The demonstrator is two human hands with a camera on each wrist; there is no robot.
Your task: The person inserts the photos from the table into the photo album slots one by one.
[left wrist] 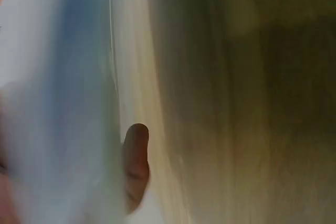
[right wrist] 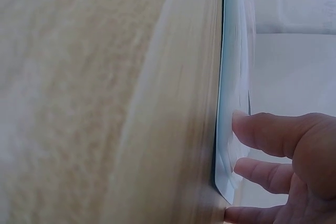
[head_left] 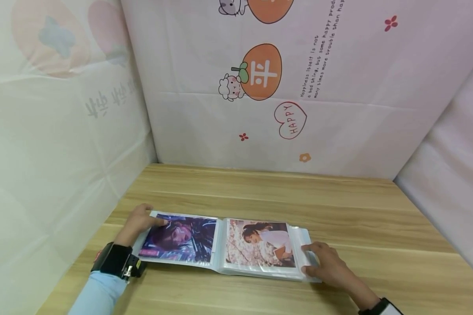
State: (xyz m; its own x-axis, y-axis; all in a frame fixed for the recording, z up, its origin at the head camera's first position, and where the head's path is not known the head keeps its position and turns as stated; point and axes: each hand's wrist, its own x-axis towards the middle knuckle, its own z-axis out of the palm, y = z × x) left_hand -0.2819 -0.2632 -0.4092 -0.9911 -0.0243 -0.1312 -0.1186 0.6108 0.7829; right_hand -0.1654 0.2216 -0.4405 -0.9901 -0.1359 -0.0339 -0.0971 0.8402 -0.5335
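An opened photo album (head_left: pixel 220 245) lies on the wooden table with clear-sleeved pages spread. Its left page shows a purple-blue portrait picture (head_left: pixel 181 238); on the right is a picture of a person among pink blossoms (head_left: pixel 260 243). My left hand (head_left: pixel 139 222) grips the album's left edge, thumb over the page. That side appears slightly raised, with shadow below it. In the left wrist view the album is a blurred pale band, a finger (left wrist: pixel 137 169) showing past its edge. My right hand (head_left: pixel 329 264) touches the right page edges with fairly straight fingers, seen closely in the right wrist view.
The wooden table (head_left: pixel 268 192) runs back to a white printed cloth wall (head_left: pixel 197 113). Another white cloth wall (head_left: pixel 43 175) stands close on the left, and one more (head_left: pixel 461 166) on the right. Both wrists wear black bands.
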